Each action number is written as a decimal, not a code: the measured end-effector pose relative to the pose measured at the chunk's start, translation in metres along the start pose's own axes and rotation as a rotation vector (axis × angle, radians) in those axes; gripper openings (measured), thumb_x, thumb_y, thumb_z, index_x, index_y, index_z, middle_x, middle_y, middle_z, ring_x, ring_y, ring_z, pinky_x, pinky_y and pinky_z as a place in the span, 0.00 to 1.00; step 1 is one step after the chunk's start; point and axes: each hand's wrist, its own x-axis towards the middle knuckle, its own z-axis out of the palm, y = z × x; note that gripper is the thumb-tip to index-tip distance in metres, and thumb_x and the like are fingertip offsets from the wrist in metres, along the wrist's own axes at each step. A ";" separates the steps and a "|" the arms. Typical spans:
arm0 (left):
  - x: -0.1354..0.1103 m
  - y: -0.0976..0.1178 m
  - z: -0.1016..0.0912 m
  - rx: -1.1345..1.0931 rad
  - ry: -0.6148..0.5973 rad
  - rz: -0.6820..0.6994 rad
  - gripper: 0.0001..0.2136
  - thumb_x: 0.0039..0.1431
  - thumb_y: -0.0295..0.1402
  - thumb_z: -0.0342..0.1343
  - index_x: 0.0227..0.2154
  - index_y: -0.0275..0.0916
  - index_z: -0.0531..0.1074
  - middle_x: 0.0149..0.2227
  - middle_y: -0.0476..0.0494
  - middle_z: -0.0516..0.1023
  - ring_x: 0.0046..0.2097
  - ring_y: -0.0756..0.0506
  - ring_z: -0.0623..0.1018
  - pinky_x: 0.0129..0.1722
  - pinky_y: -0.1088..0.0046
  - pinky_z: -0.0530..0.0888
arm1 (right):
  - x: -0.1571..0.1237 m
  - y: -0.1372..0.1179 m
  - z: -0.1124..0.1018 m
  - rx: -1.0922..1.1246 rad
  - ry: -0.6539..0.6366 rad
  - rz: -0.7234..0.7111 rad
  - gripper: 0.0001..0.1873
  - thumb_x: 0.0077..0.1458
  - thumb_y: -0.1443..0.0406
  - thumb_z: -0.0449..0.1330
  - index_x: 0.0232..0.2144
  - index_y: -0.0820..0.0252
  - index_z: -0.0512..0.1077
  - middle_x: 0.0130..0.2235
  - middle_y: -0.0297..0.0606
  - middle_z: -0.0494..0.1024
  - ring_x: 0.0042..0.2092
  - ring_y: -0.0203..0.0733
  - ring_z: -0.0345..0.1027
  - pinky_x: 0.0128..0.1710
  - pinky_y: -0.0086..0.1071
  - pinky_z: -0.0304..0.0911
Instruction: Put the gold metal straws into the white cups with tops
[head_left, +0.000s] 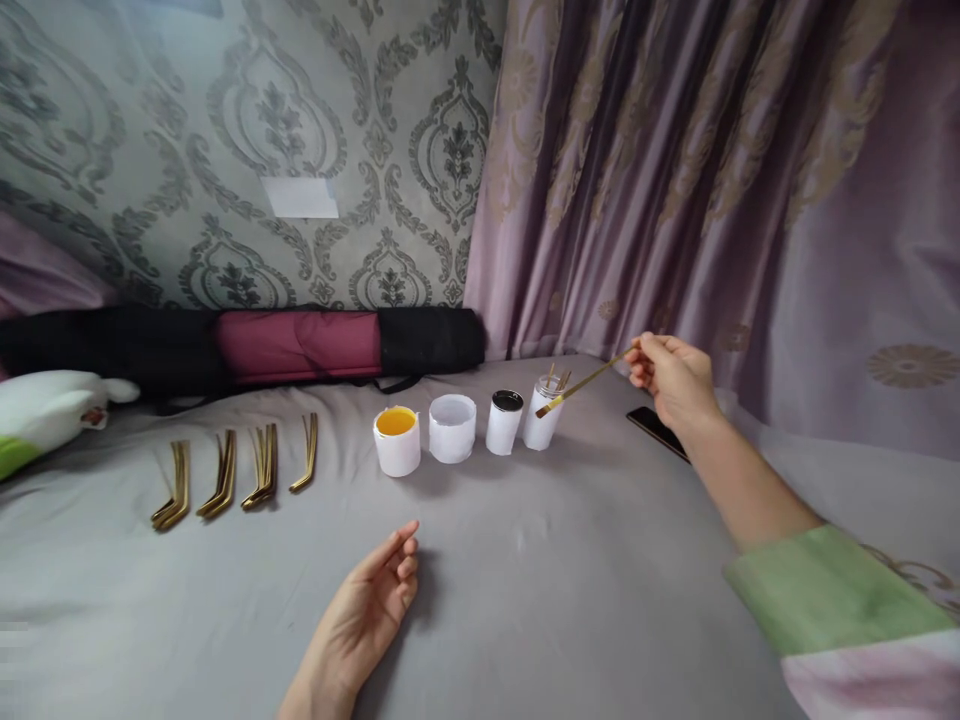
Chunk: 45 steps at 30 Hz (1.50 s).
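My right hand (673, 378) pinches the end of a thin paintbrush (589, 380). Its brown bristles point down to the left, in front of a white-wrapped jar (538, 428) with several thin sticks standing in it. Low over the grey sheet, my left hand (379, 590) is palm up and holds nothing, its index finger stretched out and the others loosely curled. Beyond it stand a white cup of yellow-orange liquid (397, 455), a white tub (452, 440) that looks pale inside, and a narrower white cup with a dark top (504, 425).
Several bundles of bent gold sticks, like metal straws (261, 470), lie at the left. A white plush toy (52, 410) is at the left edge. A black and maroon rolled bag (300, 345) lies along the wall. A phone (656, 432) lies under my right hand, near purple curtains (675, 200).
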 end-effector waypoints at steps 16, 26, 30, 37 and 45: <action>0.000 0.001 -0.002 -0.005 -0.013 0.003 0.10 0.53 0.23 0.49 0.39 0.31 0.67 0.28 0.47 0.67 0.23 0.56 0.66 0.20 0.81 0.67 | 0.043 -0.008 0.003 -0.148 0.062 -0.222 0.07 0.50 0.66 0.54 0.24 0.65 0.66 0.19 0.33 0.68 0.16 0.26 0.56 0.13 0.22 0.52; 0.000 0.001 0.000 -0.014 0.000 -0.008 0.10 0.53 0.23 0.48 0.39 0.31 0.66 0.27 0.47 0.67 0.23 0.56 0.67 0.20 0.81 0.67 | 0.048 -0.001 0.013 -0.243 0.047 -0.280 0.08 0.49 0.61 0.55 0.24 0.61 0.67 0.20 0.33 0.70 0.17 0.27 0.57 0.13 0.21 0.54; 0.001 0.001 -0.002 -0.014 -0.003 -0.007 0.10 0.53 0.23 0.48 0.39 0.31 0.66 0.28 0.48 0.67 0.23 0.56 0.67 0.20 0.81 0.67 | 0.047 0.002 0.019 -0.251 0.050 -0.264 0.09 0.47 0.61 0.57 0.24 0.62 0.68 0.21 0.33 0.71 0.17 0.27 0.58 0.13 0.21 0.53; 0.001 0.001 -0.001 -0.012 -0.002 -0.001 0.10 0.53 0.23 0.49 0.39 0.31 0.66 0.28 0.47 0.66 0.24 0.56 0.66 0.19 0.81 0.67 | 0.051 0.013 0.027 -0.360 -0.051 -0.325 0.10 0.49 0.61 0.54 0.26 0.63 0.68 0.22 0.35 0.72 0.18 0.28 0.59 0.13 0.21 0.53; 0.000 0.000 0.000 -0.016 0.001 -0.004 0.10 0.53 0.23 0.48 0.39 0.32 0.66 0.27 0.47 0.67 0.23 0.56 0.66 0.19 0.81 0.67 | 0.053 0.026 0.033 -0.445 -0.122 -0.327 0.10 0.48 0.61 0.54 0.25 0.63 0.69 0.22 0.35 0.72 0.18 0.28 0.61 0.17 0.23 0.56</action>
